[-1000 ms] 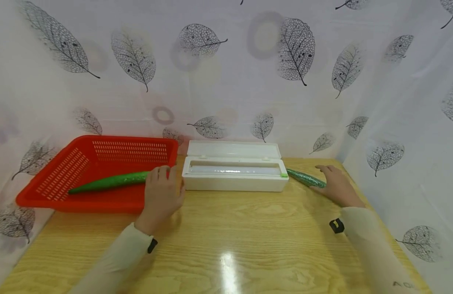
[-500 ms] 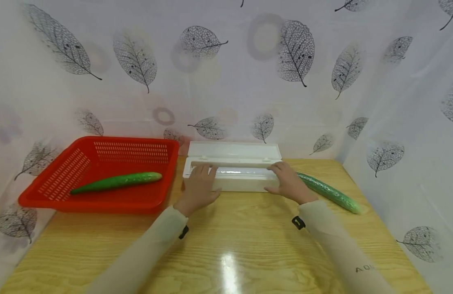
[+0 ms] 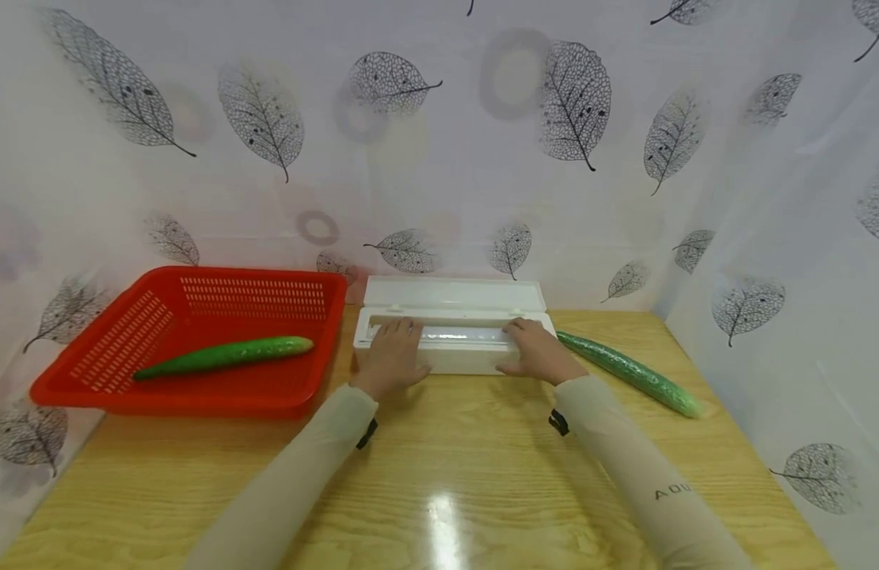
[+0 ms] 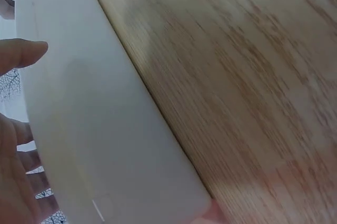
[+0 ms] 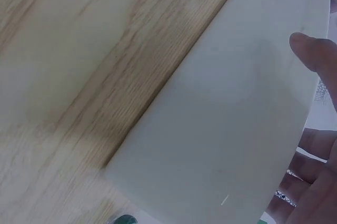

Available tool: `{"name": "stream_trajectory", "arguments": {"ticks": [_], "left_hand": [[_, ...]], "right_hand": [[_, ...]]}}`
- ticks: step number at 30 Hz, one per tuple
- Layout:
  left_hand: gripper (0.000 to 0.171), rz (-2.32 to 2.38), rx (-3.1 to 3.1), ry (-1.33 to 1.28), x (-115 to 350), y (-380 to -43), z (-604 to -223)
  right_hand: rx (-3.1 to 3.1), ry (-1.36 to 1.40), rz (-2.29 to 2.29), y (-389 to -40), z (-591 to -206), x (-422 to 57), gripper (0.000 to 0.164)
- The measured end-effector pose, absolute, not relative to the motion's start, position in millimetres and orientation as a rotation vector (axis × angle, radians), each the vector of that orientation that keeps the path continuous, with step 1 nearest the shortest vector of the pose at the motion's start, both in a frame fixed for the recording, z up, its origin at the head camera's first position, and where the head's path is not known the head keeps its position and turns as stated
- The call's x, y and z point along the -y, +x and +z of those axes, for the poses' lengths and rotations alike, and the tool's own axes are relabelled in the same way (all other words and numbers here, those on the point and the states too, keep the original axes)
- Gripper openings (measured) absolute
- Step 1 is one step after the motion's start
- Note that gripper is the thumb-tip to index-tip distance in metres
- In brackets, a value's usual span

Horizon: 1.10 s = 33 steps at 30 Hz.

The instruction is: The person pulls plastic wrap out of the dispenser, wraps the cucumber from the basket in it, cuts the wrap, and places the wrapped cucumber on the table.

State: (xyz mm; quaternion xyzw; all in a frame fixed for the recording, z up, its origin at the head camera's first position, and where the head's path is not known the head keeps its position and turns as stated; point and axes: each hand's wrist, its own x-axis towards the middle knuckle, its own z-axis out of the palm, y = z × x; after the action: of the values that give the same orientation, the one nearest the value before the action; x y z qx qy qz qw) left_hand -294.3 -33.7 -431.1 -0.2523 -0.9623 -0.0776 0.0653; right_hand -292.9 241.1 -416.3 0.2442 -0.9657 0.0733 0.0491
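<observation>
A white cling film box [image 3: 454,362] stands at the back of the table, its lid [image 3: 454,293] raised and a shiny roll of film [image 3: 462,333] inside. My left hand [image 3: 390,360] reaches over its left part, fingers extended across the open top and thumb near the front wall. Over the right part, my right hand [image 3: 541,353] lies the same way. Both wrist views show a thumb close over the box's smooth front and fingers beyond its upper edge. The fingertips inside are partly hidden.
A red plastic basket [image 3: 197,411] on the left holds a green cucumber [image 3: 226,356]. Right of the box, another cucumber [image 3: 632,372], shiny as if film-wrapped, lies slantwise on the wooden table [image 3: 454,459]. A leaf-patterned curtain [image 3: 439,158] hangs behind.
My left hand has moved right from the basket and its cucumber to the box. My right hand has left the other cucumber and come left to the box, shifting further inward since half a second ago.
</observation>
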Motion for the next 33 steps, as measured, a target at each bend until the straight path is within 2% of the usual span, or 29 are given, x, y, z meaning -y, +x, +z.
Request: {"name": "stream_trajectory", "arguments": {"ticks": [12, 25, 30, 33], "left_hand": [[0.059, -0.311, 2.890, -0.733, 35.7, -307.9, -433.0], [0.068, -0.207, 3.054, -0.687, 36.6, -320.3, -417.2], [0.069, -0.393, 3.109, -0.688, 39.0, -327.9, -414.7], [0.067, -0.486, 3.148, -0.660, 40.1, -330.4, -412.8]], "right_hand": [[3.050, 0.669, 0.226, -297.4, -411.8, -235.2, 0.073], [3.077, 0.694, 0.296, -309.7, -414.6, -235.5, 0.076], [3.156, 0.661, 0.384, -315.2, -412.1, -238.1, 0.082], [3.183, 0.637, 0.467, -318.5, -411.5, -242.3, 0.077]]}}
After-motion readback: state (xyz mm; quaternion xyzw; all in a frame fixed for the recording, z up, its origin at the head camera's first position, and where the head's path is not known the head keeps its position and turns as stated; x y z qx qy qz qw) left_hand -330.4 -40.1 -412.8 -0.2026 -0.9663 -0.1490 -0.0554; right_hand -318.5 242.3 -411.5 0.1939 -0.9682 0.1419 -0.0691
